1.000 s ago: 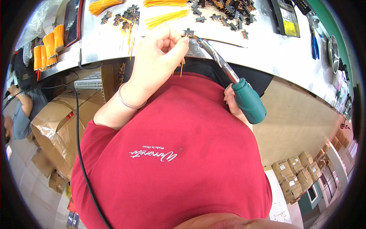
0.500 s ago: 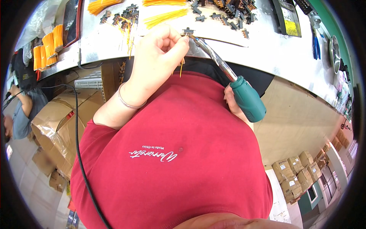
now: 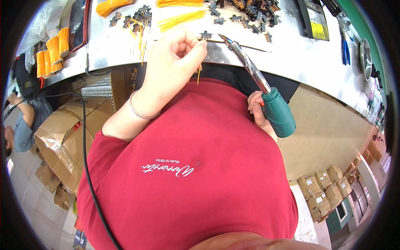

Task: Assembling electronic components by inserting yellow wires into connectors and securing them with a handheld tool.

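The left forearm (image 3: 124, 120) slants upward and to the right from the lower left, bare from the elbow region to the wrist (image 3: 146, 102), which runs almost straight into the left hand (image 3: 177, 58). The back of that hand faces the camera. Its index finger (image 3: 183, 33) arches over and its thumb (image 3: 196, 54) stretches up to the right, their tips close together in a pinch; the other fingers curl beneath, mostly hidden. The right hand (image 3: 257, 109) sits lower, well apart from the left, in front of the torso, its visible fingers bent in a grip. Most of the right forearm is out of sight.
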Tool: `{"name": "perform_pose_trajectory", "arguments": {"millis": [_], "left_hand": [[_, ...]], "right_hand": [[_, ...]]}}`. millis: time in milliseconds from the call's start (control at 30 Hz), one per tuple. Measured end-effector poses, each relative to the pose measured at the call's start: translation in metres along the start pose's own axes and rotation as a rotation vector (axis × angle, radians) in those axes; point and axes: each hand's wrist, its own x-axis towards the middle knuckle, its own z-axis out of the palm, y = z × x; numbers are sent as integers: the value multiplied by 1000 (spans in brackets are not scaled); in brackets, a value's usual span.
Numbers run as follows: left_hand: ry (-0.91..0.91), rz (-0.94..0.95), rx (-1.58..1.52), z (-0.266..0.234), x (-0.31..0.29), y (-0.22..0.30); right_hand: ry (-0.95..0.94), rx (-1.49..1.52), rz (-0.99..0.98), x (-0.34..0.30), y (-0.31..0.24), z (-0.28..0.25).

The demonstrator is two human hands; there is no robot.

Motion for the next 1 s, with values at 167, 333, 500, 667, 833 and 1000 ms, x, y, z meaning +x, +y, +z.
{"name": "perform_pose_trajectory", "arguments": {"millis": [167,333,500,667,833,1000], "left_hand": [[-1,0,-3,0,0,-1],[10,3,-7,1,0,-2],[17,11,0,2,1,-3],[-9,61,45,-2,1,-5],[-28,119,200,-2,-2,-3],[-5,116,243,-3,-4,2]], "right_hand": [[-8,-60,-27,1,0,0],[5,-15,25,-2,3,2],[24,-15,-9,3,-2,2],[95,253,-6,15,-12,-5],[157,462,-350,47,-13,-15],[317,371,-216,58,-18,-11]]}}
